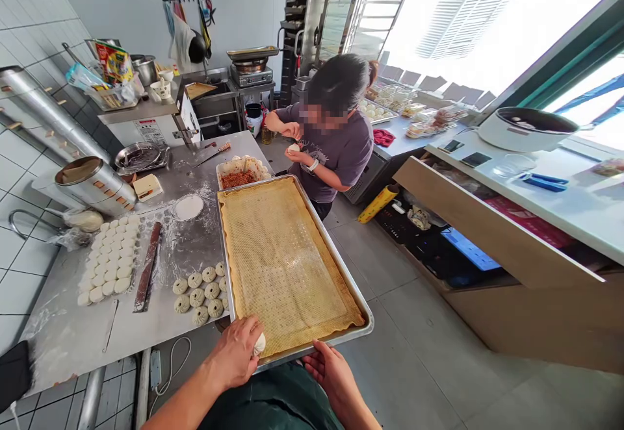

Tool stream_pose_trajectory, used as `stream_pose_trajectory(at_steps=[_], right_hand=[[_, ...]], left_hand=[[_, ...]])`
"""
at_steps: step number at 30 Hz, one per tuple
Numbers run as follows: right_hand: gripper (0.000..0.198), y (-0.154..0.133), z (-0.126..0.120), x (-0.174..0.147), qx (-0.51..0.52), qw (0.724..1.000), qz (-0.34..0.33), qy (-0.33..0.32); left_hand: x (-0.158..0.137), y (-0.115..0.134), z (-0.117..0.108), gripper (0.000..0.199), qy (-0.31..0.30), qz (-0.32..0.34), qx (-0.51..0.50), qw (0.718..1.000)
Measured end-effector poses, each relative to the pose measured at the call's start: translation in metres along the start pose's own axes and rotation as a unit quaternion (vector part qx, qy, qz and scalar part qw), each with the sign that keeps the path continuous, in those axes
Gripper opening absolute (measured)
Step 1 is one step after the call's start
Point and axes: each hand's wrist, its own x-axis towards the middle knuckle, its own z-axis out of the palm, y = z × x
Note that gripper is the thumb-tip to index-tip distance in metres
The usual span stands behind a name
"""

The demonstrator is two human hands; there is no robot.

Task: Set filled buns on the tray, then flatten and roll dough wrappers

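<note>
A metal tray lined with a yellow mesh cloth extends away from me, its left side overlapping the table. My left hand is closed round a white dough bun at the tray's near left corner. At the near rim, my right hand grips the tray, thumb on top and fingers curled beneath the edge. Left of the tray, several pleated greyish buns sit in rows on the steel table. No other bun lies on the cloth.
Rows of dough pieces, a dark wooden stick, a bowl of flour and a container of red filling are on the table. Across from me a co-worker shapes dough. An open drawer juts out at right.
</note>
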Motion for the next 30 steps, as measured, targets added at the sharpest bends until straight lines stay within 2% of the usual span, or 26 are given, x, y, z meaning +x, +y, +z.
stream_pose_trajectory(at_steps=[2,5,8,9,11,13,14,16,19,22,25,30], right_hand=[[0.026,0.001,0.000,0.003,0.002,1.000,0.003,0.000],[0.025,0.001,0.001,0.005,0.004,1.000,0.007,0.008],[0.022,-0.001,0.003,0.004,0.002,1.000,0.011,0.015],[0.022,-0.002,0.003,0.002,0.002,1.000,0.012,0.016],[0.021,-0.005,0.005,-0.002,0.003,1.000,0.015,0.009],[0.022,-0.007,0.008,-0.008,0.004,1.000,0.014,0.002],[0.022,-0.008,0.009,-0.010,0.004,1.000,0.014,-0.001],[0.023,-0.009,0.012,-0.014,-0.002,1.000,0.014,0.000],[0.025,-0.010,0.015,-0.016,-0.011,1.000,0.014,0.005],[0.028,-0.008,0.017,-0.016,-0.016,1.000,0.005,0.008],[0.031,-0.005,0.017,-0.016,-0.018,1.000,0.002,0.011],[0.029,-0.004,0.015,-0.014,-0.018,1.000,0.000,0.011]], left_hand=[[0.001,0.002,-0.004,0.065,-0.016,0.033,0.007,0.999],[0.002,0.006,-0.008,0.051,-0.030,0.052,0.014,0.998],[-0.006,-0.004,-0.008,0.057,0.005,0.047,0.007,0.999],[-0.012,-0.014,-0.008,0.056,0.045,0.024,-0.004,0.999],[-0.027,-0.046,-0.004,0.047,0.163,-0.082,-0.031,0.983],[-0.041,-0.085,0.003,0.039,0.263,-0.215,-0.048,0.939],[-0.046,-0.104,0.009,0.039,0.285,-0.260,-0.051,0.921],[-0.051,-0.135,0.025,0.044,0.295,-0.303,-0.058,0.904],[-0.046,-0.157,0.050,0.054,0.303,-0.334,-0.080,0.889],[-0.034,-0.159,0.068,0.063,0.319,-0.363,-0.102,0.869],[-0.028,-0.158,0.076,0.067,0.325,-0.373,-0.127,0.860],[-0.036,-0.163,0.077,0.049,0.305,-0.409,-0.189,0.839]])
